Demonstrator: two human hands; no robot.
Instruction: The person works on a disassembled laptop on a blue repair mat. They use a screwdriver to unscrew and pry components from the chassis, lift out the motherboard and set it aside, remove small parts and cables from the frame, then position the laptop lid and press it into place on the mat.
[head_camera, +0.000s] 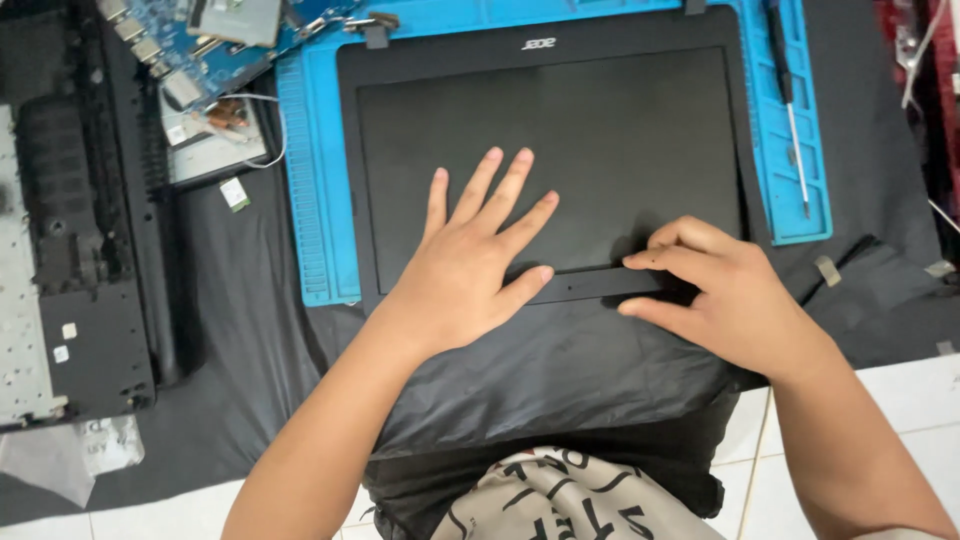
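The left hand (470, 265) lies open and flat on the laptop screen panel (550, 160), whose long axis runs sideways under both hands; the right hand (725, 295), just beside it, pinches the panel's near bezel.

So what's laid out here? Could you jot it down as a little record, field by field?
Left hand: left hand flat, fingers spread, pressing on the black rectangular laptop screen panel
Right hand: right hand with fingertips pinching the panel's near bezel edge
Under panel: blue rubber work mat on black cloth
On mat, right: slim black-handled screwdriver
Far left: black laptop base shell, blue circuit board
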